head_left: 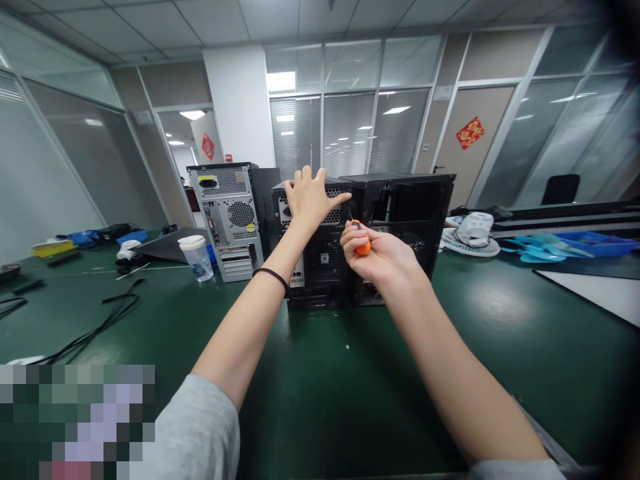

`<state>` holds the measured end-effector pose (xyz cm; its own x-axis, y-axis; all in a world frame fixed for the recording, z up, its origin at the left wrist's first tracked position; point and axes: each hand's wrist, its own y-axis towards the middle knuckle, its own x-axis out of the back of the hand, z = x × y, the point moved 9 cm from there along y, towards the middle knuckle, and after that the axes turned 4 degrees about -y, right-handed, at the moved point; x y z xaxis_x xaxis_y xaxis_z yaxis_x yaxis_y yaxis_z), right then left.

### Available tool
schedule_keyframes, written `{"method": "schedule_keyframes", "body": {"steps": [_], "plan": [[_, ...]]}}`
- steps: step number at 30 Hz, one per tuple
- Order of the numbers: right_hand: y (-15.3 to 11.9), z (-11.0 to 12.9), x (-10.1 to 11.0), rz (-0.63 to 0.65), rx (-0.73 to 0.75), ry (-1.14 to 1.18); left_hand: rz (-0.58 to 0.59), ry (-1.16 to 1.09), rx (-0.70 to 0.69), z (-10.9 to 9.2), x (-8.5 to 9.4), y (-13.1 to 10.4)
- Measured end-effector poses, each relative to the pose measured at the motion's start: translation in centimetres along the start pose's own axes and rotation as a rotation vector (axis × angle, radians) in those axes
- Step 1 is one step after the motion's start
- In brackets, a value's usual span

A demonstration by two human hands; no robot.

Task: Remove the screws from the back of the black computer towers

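A black desktop computer case stands upright with its rear panel towards me. My left hand lies with spread fingers against the upper back of this case, fingertips over its top edge. In my right hand is a screwdriver with an orange and black handle, gripped in wrapped fingers. Its thin shaft points up and left to the case's upper right rear edge; whether the tip sits in a screw is too small to tell. The open side of a black case, showing inner bays, is just right of it.
To the left stands a second computer tower with a silver rear panel, beside a lidded plastic cup. Black cables lie on the green table. At right are a white cap, light-blue items and a blue tray.
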<state>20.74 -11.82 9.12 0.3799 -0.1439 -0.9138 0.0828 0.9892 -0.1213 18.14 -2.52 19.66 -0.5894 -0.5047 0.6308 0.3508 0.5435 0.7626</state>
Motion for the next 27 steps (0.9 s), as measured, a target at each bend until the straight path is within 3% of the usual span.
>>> {"method": "schedule_keyframes", "body": {"steps": [27], "plan": [[0.04, -0.56, -0.89, 0.098, 0.038, 0.13, 0.008, 0.007, 0.016, 0.1, -0.06, 0.07]]}}
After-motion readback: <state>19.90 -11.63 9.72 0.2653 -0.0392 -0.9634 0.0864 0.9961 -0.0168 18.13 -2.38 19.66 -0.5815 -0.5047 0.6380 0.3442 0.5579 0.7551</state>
